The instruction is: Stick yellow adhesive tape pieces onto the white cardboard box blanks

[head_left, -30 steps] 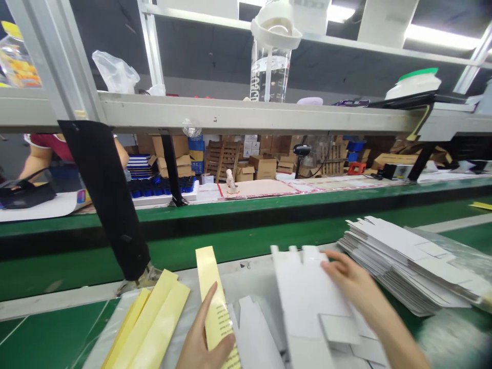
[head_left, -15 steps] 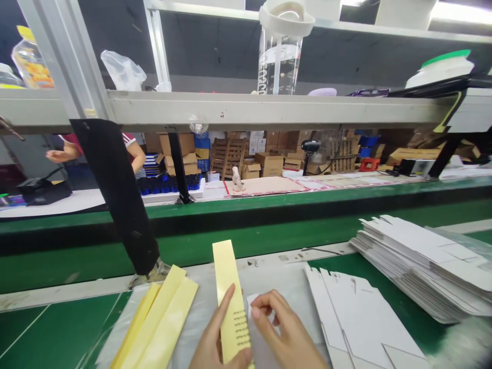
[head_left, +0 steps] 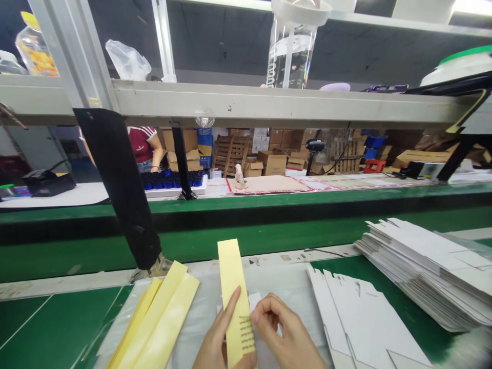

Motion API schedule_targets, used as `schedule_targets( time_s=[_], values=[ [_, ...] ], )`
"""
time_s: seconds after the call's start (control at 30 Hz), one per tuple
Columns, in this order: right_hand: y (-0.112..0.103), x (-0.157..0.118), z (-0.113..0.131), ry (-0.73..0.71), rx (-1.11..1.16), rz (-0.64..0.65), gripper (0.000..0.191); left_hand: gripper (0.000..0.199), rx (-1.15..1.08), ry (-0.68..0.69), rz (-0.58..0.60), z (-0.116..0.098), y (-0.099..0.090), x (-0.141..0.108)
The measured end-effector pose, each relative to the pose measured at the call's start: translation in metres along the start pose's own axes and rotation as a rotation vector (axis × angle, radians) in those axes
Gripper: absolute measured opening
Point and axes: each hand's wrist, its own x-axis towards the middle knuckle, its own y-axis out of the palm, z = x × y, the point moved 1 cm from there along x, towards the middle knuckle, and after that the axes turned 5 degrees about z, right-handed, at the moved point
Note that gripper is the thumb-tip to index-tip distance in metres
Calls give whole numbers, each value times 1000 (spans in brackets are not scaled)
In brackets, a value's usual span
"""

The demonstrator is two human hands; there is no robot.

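Note:
My left hand is closed around a long yellow paper strip, thumb across its front. The strip stands tilted up and carries several lines of dark print near its lower right edge. My right hand has its thumb and forefinger pinched at the strip's right edge. Whatever lies between those fingertips is hidden. A small white flat piece shows behind the strip, just above the pinch. Left of my hands lies a fanned stack of yellow strips on clear plastic sheeting.
Flat white cartons lie to the right, with a taller carton stack beyond. A black-wrapped post rises at left. An overhead shelf rail holds a clear bottle. Across the green ledge stands another person.
The right fingertips have come in closer to the strip's edge, and less of the white piece shows. The camera view has shifted slightly. The person across has moved to the right.

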Motion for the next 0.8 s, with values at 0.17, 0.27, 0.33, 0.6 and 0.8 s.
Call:
schedule_targets(
  time_s=[0.17, 0.27, 0.33, 0.6, 0.8],
  values=[
    [-23, 12, -5, 33, 83, 77, 23, 79, 50, -49, -74, -1, -1, 2],
    [-35, 28, -31, 117, 20, 72, 25, 77, 103, -84, -159, 4, -4, 5],
    [-38, 35, -52, 182, -8, 80, 25, 77, 133, -127, -170, 10, -5, 6],
    [-23, 33, -76, 208, -118, 69, 24, 77, 125, -165, -148, 14, -7, 8],
    [-18, 32, -70, 204, -282, 36, 24, 76, 156, -173, -151, 13, -7, 7]
  ],
)
